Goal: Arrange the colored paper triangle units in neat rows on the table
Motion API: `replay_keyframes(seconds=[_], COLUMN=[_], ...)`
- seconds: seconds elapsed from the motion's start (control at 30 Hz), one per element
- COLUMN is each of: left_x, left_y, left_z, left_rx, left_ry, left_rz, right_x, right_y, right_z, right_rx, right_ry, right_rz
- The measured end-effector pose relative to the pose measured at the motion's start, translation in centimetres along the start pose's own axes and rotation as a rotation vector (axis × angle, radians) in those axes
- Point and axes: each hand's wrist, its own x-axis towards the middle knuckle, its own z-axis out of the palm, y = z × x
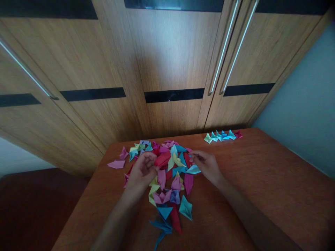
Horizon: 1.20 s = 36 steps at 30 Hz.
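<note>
At the near edge of the view, a blue folded paper (162, 226) with thin points lies on the brown table (235, 209); its lowest tip comes close to the bottom border, so I cannot tell if it is cut off. Just beside it lie a long red strip (176, 219), a blue triangle (164, 211), which covers part of its neighbours, and a teal folded paper (186, 208). Both forearms are cut off by the frame.

Farther, the left hand (142, 167) holds a red folded paper (162, 159) between the thumb and the fingers, which are bent and close together. This paper is above the left part of the paper pile (177, 183); the hand hides some pieces under it. The right hand (206, 165) is at the right side of the pile, with its thumb and index finger near each other beside small pink and red pieces. Whether they pinch one, I cannot tell. In the pile, many pieces overlap, so their full shapes are hard to make out.

To the left, a pink flat piece (116, 164) lies apart. At the far right, a row of small folded papers (220, 136), mostly light blue, stands near the wooden cabinet (172, 118); where one touches another is too small to tell.
</note>
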Motion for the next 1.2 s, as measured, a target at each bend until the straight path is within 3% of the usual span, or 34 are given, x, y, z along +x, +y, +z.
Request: replay_keyframes(seconds=[0.07,0.17,0.3,0.53,0.7,0.9,1.03,1.2], left_x=[-0.1,-0.6,-1.3,-1.8,-1.9,-1.8,-1.9,-2.1], left_y=[-0.5,-0.6,-0.3,-0.2,-0.2,-0.4,0.1,-0.1], left_z=[1.0,1.7,1.9,1.8,1.4,1.1,1.0,1.1], left_rx=[0.06,0.331,0.57,0.581,0.46,0.051,-0.011,-0.052], left_ry=[-0.034,-0.142,-0.282,-0.167,0.001,-0.008,-0.08,-0.071], left_rz=[0.035,0.133,0.305,0.386,0.199,-0.056,-0.152,-0.232], right_x=[-0.4,-1.0,-1.5,-1.5,-1.7,-1.9,-2.0,-2.2], right_y=[-1.1,-2.6,-3.6,-4.3,-4.6,-5.2,-5.4,-5.7], right_z=[0.3,0.9,1.5,1.4,1.4,1.2,0.9,0.9], right_rx=[0.071,0.164,0.056,-0.135,-0.112,-0.144,-0.142,-0.139], right_ry=[-0.049,-0.143,-0.192,-0.104,-0.09,-0.077,-0.067,-0.06], right_rz=[0.001,0.014,-0.058,-0.274,-0.457,-0.533,-0.53,-0.538])
